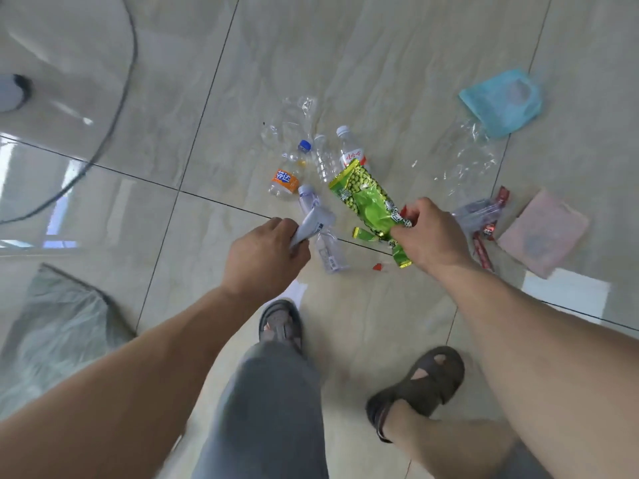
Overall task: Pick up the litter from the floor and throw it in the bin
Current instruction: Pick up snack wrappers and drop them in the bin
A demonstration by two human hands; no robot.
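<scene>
- Far left edge, upper part: a white rounded base with a dark rim [12, 92], with a thin dark cable [117, 98] curving down past it across the glossy beige tiled floor [380, 46].
- Lower left: a grey translucent bin liner bag [58, 326], crumpled, sitting on the floor. Can't tell what's underneath it.
- Left of centre: the left hand [268, 261] has its fingers curled tight round a crumpled white and pale blue wrapper [313, 224], which sticks up out of the fist.
- Just right of that fist, a clear plastic bottle with a barcode label [326, 250] lies on the floor, pointing to the upper left.
- Upper centre: a small pile of bottles lying close together, including an orange-labelled soda bottle [284, 182], a clear blue-capped bottle [301, 152] and a white-capped bottle with a red-and-white label [349, 150]. Crumpled clear plastic film [297, 108] lies just above them.
- Centre: a bright green pea snack bag [370, 202], pinched at its lower end by the right hand [428, 233], thumb and fingers closed on it, with the rest of the bag tilting up and left.
- Right of that hand: red sausage-style stick wrappers [484, 250] and a small clear zip bag [475, 214] on the floor.
- Right side: a pink flat square packet [543, 233], and further up, a light blue plastic pouch [501, 102].
- Bottom: two dark sandals [425, 378] and a grey trouser leg [273, 409].
</scene>
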